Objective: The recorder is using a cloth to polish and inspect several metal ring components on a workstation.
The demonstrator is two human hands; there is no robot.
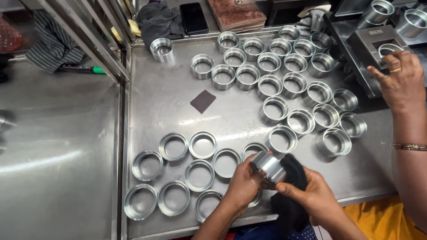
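Marker pen [81,69]: green-tipped, on the far left surface, beside a striped cloth [53,42].
Tray [169,98]: steel, raised rim, carrying all loose rings.
Near-left group [178,173]: shallow metal rings, open side up, clustered toward the near-left corner of the tray.
Abrasive pad [203,101]: dark square, flat, alone mid-tray.
Left hand [243,184]: at the near edge, fingers wrapped around one metal ring [268,166], holding it tilted above the tray.
Black cloth [291,186]: pressed against the held ring's right side, hanging down past the near edge.
Right hand [318,195]: closed on the black cloth, thumb on top.
Far-right group [289,84]: taller rings, rows running from the far edge toward the right edge.
Phone [194,18]: black, beyond the far edge.
Gauge block [369,49]: grey, at the far-right corner, ring seated in its opening.
Other person's hand [400,82]: ringed finger, bangle on wrist, fingertips on the gauge block.
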